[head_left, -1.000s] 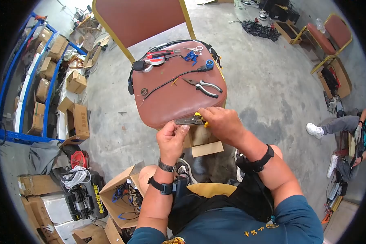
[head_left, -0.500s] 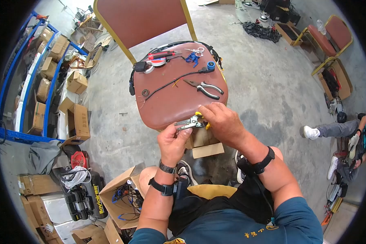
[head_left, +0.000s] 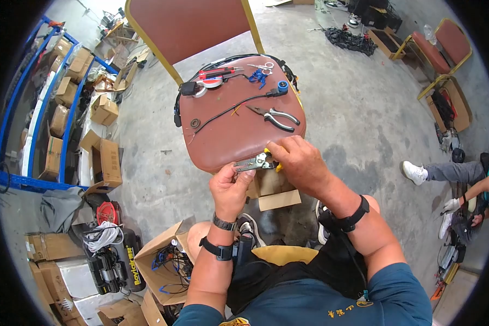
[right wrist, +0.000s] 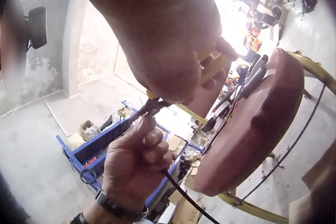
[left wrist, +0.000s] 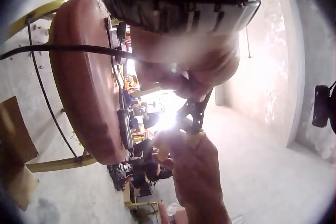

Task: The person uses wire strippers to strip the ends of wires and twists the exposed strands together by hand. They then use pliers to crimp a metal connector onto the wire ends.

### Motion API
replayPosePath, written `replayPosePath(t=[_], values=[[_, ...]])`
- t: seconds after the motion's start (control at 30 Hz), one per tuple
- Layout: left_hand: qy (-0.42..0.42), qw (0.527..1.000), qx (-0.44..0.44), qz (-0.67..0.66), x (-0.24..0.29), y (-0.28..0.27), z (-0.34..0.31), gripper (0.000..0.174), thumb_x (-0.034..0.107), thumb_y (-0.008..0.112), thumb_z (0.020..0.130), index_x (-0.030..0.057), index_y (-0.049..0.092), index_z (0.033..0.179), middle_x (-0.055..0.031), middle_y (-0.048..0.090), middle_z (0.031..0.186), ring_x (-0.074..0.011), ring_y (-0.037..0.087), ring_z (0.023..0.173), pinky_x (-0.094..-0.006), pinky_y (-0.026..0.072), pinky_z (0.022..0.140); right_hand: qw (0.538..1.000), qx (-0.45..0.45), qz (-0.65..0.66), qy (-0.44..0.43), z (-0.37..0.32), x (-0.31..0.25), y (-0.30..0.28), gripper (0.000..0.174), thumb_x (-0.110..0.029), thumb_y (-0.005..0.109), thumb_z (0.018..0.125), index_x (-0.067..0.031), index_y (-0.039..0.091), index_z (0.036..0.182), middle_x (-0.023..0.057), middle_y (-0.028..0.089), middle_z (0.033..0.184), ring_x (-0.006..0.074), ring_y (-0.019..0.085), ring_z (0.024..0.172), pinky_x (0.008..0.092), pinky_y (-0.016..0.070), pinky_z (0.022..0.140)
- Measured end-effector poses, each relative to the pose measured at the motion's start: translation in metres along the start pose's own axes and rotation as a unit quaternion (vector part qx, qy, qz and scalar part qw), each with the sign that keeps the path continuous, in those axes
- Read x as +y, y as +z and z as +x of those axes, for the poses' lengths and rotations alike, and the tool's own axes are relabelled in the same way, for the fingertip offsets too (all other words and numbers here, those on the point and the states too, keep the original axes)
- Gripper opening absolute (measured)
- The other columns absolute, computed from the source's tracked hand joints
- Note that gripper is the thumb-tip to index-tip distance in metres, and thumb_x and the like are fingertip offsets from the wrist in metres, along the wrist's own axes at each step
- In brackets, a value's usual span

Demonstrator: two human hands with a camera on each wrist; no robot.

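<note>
Yellow-handled pliers (head_left: 259,162) are held between both hands in front of the chair seat. My right hand (head_left: 304,165) grips their yellow handles (right wrist: 212,71). At the metal end, my left hand (head_left: 228,191) has its thumb and curled fingers close against the jaws. A black cable (right wrist: 185,196) comes out from under the curled fingers of the left hand (right wrist: 134,163) in the right wrist view; its end at the jaws is hidden. In the left wrist view the dark, holed tool head (left wrist: 194,115) shows between the hands.
The red chair seat (head_left: 223,144) carries black-handled pliers (head_left: 277,118), a cable with a blue connector (head_left: 282,87), scissors (head_left: 265,67), tape (head_left: 211,82) and a tape ring (head_left: 195,123). An open carton (head_left: 280,200) lies below. Another person's leg (head_left: 453,171) is at right.
The yellow-handled pliers, narrow and closed-looking a second ago, now show a wider head with parted jaws. Both hands stay nearly in place. The other person's foot and gloved hand have shifted.
</note>
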State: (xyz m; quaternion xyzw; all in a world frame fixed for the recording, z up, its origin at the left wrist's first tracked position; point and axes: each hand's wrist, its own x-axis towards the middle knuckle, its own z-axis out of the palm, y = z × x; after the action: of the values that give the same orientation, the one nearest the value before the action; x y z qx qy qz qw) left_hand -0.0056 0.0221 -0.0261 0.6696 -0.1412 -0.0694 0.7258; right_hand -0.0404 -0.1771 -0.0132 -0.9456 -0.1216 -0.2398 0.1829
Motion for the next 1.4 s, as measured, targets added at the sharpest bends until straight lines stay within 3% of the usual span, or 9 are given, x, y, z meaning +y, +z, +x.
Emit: replayPosePath(t=[0.07,0.17,0.5,0.7,1.0,1.17,1.3,1.4], values=[[-0.013,1.000,-0.004,0.003,0.000,-0.002,-0.002,0.012,0.007,0.073,0.087,-0.0001,0.070,0.096,0.0079,0.058,0.077,-0.0004,0.044,0.065,-0.0176,0.0356,0.056,1.000,-0.005,-0.010,-0.003,0.000,-0.001,-0.002,0.036,-0.006,0.060,0.078,-0.0068,0.058,0.114,0.0093,0.059,0.087,0.0269,0.061,0.085,0.0389,0.0506,0.073],[-0.009,0.999,0.013,0.047,0.001,0.000,-0.001,0.011,0.012,0.072,0.087,0.0025,0.068,0.087,0.0027,0.060,0.068,-0.0036,0.049,0.055,-0.0192,0.0385,0.049,1.000,-0.001,-0.020,-0.007,-0.002,0.000,0.000,0.037,-0.007,0.059,0.079,-0.0067,0.057,0.116,0.0092,0.058,0.087,0.0265,0.060,0.083,0.0385,0.0497,0.071],[-0.042,0.999,0.019,-0.014,-0.009,-0.006,0.002,0.009,0.008,0.072,0.087,0.0017,0.066,0.085,0.0007,0.060,0.068,-0.0041,0.049,0.055,-0.0192,0.0379,0.048,0.998,-0.068,-0.012,0.007,-0.007,-0.003,0.003,0.030,-0.009,0.060,0.079,-0.0065,0.058,0.109,0.0111,0.058,0.083,0.0283,0.060,0.081,0.0383,0.0478,0.066],[-0.058,0.998,0.025,-0.012,-0.003,0.000,0.007,0.005,0.004,0.071,0.087,0.0000,0.067,0.086,0.0052,0.059,0.072,-0.0010,0.048,0.061,-0.0172,0.0361,0.053,0.976,-0.053,0.207,0.050,-0.016,-0.003,0.024,0.040,-0.012,0.068,0.080,-0.0058,0.057,0.118,0.0124,0.062,0.091,0.0338,0.060,0.091,0.0432,0.0450,0.078],[-0.057,0.998,0.034,-0.022,-0.009,-0.001,0.017,0.007,0.007,0.071,0.086,0.0015,0.067,0.086,0.0023,0.059,0.066,-0.0022,0.047,0.053,-0.0178,0.0347,0.047,0.972,-0.082,0.203,0.084,-0.006,-0.001,0.024,0.044,-0.009,0.069,0.079,-0.0072,0.055,0.121,0.0147,0.059,0.102,0.0347,0.057,0.097,0.0449,0.0437,0.081],[-0.067,0.996,0.061,0.012,-0.013,-0.005,0.022,0.009,0.009,0.072,0.086,0.0013,0.067,0.087,0.0033,0.059,0.067,-0.0014,0.046,0.054,-0.0171,0.0330,0.047,0.972,-0.099,0.199,0.071,0.006,0.007,0.024,0.039,-0.008,0.069,0.079,-0.0089,0.058,0.116,0.0133,0.055,0.096,0.0344,0.057,0.090,0.0447,0.0448,0.078],[-0.088,0.995,0.056,0.005,-0.018,-0.013,0.027,0.007,0.003,0.071,0.086,-0.0022,0.068,0.089,0.0048,0.060,0.075,-0.0014,0.050,0.065,-0.0177,0.0404,0.057,0.966,-0.125,0.211,0.086,0.013,0.006,0.029,0.034,-0.012,0.068,0.080,-0.0117,0.061,0.114,0.0108,0.052,0.089,0.0322,0.057,0.085,0.0439,0.0446,0.073],[-0.082,0.994,0.065,0.010,-0.023,-0.015,0.032,0.008,0.005,0.072,0.086,-0.0008,0.067,0.088,0.0048,0.059,0.072,-0.0010,0.047,0.061,-0.0175,0.0370,0.053,0.993,-0.051,0.109,0.001,0.019,0.011,0.038,0.031,-0.016,0.066,0.079,-0.0152,0.063,0.109,0.0091,0.052,0.087,0.0284,0.057,0.082,0.0408,0.0445,0.069]])
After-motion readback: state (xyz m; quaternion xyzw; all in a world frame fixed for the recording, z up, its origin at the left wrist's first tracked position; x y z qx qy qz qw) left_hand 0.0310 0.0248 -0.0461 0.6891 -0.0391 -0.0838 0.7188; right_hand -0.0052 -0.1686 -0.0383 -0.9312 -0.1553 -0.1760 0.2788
